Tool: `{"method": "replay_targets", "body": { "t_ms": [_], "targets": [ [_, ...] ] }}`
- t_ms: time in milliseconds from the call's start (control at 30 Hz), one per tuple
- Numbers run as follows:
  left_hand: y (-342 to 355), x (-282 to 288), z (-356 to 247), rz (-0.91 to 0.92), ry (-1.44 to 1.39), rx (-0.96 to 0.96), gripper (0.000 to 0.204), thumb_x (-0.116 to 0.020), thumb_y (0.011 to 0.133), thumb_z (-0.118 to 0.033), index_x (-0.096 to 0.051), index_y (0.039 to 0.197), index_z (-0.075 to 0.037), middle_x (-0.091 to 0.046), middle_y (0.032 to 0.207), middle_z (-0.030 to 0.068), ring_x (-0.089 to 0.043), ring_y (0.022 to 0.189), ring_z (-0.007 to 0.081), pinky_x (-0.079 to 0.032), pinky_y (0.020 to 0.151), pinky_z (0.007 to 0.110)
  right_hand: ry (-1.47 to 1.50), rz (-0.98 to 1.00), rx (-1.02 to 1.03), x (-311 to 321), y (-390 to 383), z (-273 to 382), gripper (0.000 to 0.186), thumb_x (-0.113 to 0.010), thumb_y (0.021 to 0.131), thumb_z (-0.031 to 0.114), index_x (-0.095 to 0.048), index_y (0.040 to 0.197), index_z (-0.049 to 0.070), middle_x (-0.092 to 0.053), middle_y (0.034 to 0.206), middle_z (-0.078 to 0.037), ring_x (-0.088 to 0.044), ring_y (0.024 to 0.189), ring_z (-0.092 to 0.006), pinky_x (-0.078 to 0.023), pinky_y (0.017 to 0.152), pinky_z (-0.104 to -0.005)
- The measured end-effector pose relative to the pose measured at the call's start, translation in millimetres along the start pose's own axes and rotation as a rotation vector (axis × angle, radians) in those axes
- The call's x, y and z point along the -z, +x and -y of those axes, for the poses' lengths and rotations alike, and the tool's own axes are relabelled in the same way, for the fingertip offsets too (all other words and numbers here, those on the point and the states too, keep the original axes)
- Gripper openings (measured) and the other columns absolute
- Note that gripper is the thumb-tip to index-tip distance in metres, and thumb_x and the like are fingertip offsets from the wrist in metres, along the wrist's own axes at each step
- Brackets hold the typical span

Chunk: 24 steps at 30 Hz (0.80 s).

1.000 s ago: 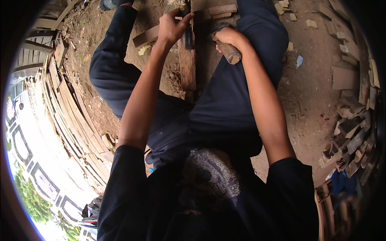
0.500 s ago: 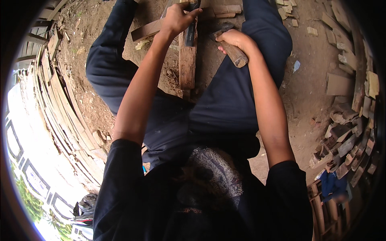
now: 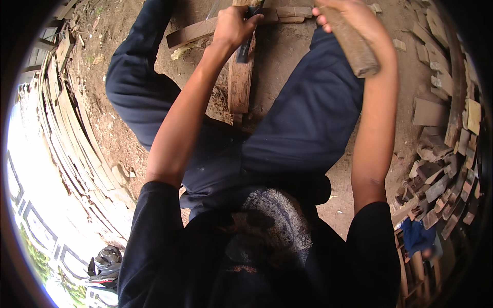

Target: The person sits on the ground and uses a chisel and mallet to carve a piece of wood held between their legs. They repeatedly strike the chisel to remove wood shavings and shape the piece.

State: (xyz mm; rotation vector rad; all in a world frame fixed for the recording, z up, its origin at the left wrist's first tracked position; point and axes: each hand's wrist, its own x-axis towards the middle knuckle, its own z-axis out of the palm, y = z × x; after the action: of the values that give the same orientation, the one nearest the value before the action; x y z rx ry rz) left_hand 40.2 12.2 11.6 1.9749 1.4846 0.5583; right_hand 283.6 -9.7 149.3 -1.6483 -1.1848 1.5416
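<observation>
- left hand (image 3: 233,25) gripped a dark blade (image 3: 245,49) set on the upright wood piece (image 3: 240,82) between the knees, holding it steady.
- right hand (image 3: 349,20) clenched a wooden club (image 3: 354,46), raised above the blade.

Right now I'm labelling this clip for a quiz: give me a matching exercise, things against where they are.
Things:
1. left hand
2. right hand
3. upright wooden board
4. stacked planks

Places:
A. along the left edge
B. gripping a thick wooden club
C. between the knees
D. on a dark tool above the board

Pairs: 1-D, 2-B, 3-C, 4-A
</observation>
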Motion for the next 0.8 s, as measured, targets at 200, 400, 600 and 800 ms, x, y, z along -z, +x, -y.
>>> {"method": "replay_targets", "body": {
  "t_ms": [200,400,600,800],
  "targets": [
    [7.9,0.1,-2.2,0.005,-0.323,0.120,0.032,-0.076,0.091,-0.030,-0.075,0.095,0.002,-0.072,0.071,0.0175,-0.072,0.061,0.0237,-0.055,0.061,0.039,0.066,-0.065,0.124,-3.9,-23.1,72.4,0.013,-0.056,0.103,0.011,-0.061,0.101,-0.002,-0.063,0.081,-0.007,-0.061,0.062,-0.0140,-0.054,0.055,-0.0276],
    [4.5,1.3,-7.6,0.035,-0.204,0.089,0.037,-0.077,0.090,-0.033,-0.076,0.101,0.002,-0.073,0.080,0.0237,-0.074,0.075,0.0331,-0.057,0.073,0.043,-0.310,0.129,0.102,-29.6,-26.3,72.6,0.018,-0.052,0.105,0.010,-0.061,0.106,-0.005,-0.062,0.081,-0.007,-0.061,0.063,-0.0137,-0.056,0.057,-0.0271],
    [9.0,-2.8,-4.2,0.016,-0.164,0.068,0.033,-0.077,0.091,-0.030,-0.075,0.097,0.002,-0.072,0.077,0.0230,-0.073,0.071,0.0312,-0.056,0.070,0.042,-0.212,0.109,0.073,-17.2,-21.1,75.2,0.020,-0.053,0.103,0.010,-0.058,0.112,-0.007,-0.062,0.084,-0.007,-0.061,0.067,-0.0148,-0.055,0.056,-0.0274],
    [16.1,-13.6,5.3,0.004,-0.089,0.064,0.032,-0.075,0.091,-0.030,-0.076,0.096,0.001,-0.073,0.077,0.0202,-0.074,0.071,0.0282,-0.056,0.069,0.041,-0.309,0.079,0.070,-32.0,-15.2,60.0,0.019,-0.054,0.101,0.009,-0.060,0.112,-0.005,-0.063,0.083,-0.008,-0.062,0.068,-0.0166,-0.055,0.057,-0.0315]
  ]
}}
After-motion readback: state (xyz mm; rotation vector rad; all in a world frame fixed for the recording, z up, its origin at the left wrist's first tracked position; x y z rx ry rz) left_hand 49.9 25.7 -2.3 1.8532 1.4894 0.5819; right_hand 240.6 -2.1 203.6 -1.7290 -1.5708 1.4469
